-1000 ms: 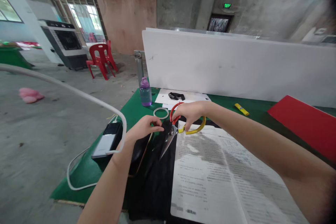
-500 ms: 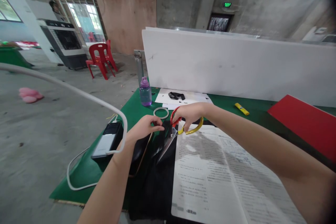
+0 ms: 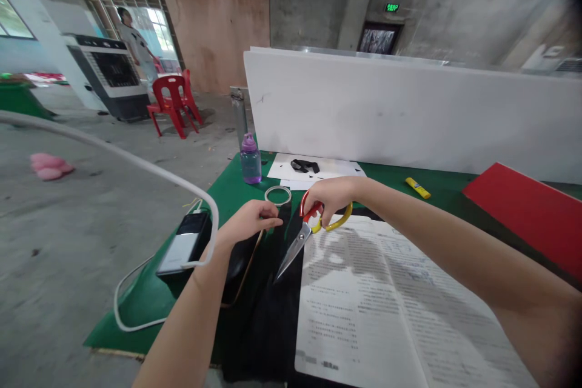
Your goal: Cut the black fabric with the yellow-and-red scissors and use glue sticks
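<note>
Right hand (image 3: 330, 197) grip is clamped on the scissors (image 3: 291, 253), blades toward 7 o'clock over black sheet (image 3: 268, 333); left hand (image 3: 254, 221), at 9 o'clock, pinch indeterminate; cutting seems in hand, next move calling for steadied sheet, reopened blades.

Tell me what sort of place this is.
Probably a large, roughly finished hall, perhaps serving as a workroom: it has a bare concrete wall, a lit green exit sign and what looks like a portable air cooler.
</note>
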Tool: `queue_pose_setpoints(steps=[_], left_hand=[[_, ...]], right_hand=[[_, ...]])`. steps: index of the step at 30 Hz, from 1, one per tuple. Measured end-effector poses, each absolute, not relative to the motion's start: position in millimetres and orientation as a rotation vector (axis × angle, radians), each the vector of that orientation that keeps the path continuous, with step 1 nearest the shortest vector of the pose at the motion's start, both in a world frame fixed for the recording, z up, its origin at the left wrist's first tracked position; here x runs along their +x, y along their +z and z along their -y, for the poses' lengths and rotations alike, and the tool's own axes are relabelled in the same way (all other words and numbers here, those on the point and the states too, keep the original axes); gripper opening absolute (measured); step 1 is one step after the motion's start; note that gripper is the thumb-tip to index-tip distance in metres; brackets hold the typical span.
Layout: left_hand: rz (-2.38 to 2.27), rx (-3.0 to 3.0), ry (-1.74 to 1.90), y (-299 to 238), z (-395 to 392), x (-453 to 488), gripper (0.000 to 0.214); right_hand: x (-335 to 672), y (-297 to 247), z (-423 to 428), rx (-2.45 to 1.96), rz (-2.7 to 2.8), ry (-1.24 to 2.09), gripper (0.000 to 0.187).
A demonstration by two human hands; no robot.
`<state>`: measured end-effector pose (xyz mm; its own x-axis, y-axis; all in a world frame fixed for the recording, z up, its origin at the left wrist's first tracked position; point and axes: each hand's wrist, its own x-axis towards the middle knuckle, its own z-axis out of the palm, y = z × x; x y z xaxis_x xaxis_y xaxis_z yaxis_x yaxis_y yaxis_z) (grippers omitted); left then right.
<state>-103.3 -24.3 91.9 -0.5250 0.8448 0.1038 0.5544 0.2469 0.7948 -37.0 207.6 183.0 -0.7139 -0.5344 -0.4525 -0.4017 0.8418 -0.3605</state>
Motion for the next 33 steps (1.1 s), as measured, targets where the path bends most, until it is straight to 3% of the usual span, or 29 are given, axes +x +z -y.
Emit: queue_pose_setpoints(steps=[20, 27, 33], left_hand=[[-2.183, 1.269, 0.987, 80.3, 23.0, -102.9, 0.02], [-2.48, 1.221, 0.617, 64.7, 25.8, -110.8, 0.011], [-2.527, 1.203, 0.518, 58.7, 26.6, -113.8, 0.004]], right_hand=[[-5.3, 165.1, -228.8, -0.546, -2.543, -0.307, 0.053], [-5.3, 162.6, -232.8, -0.54, -2.542, -0.395, 0.054], [-2.5, 159.0, -236.2, -0.523, -2.577, -0.388, 0.055]])
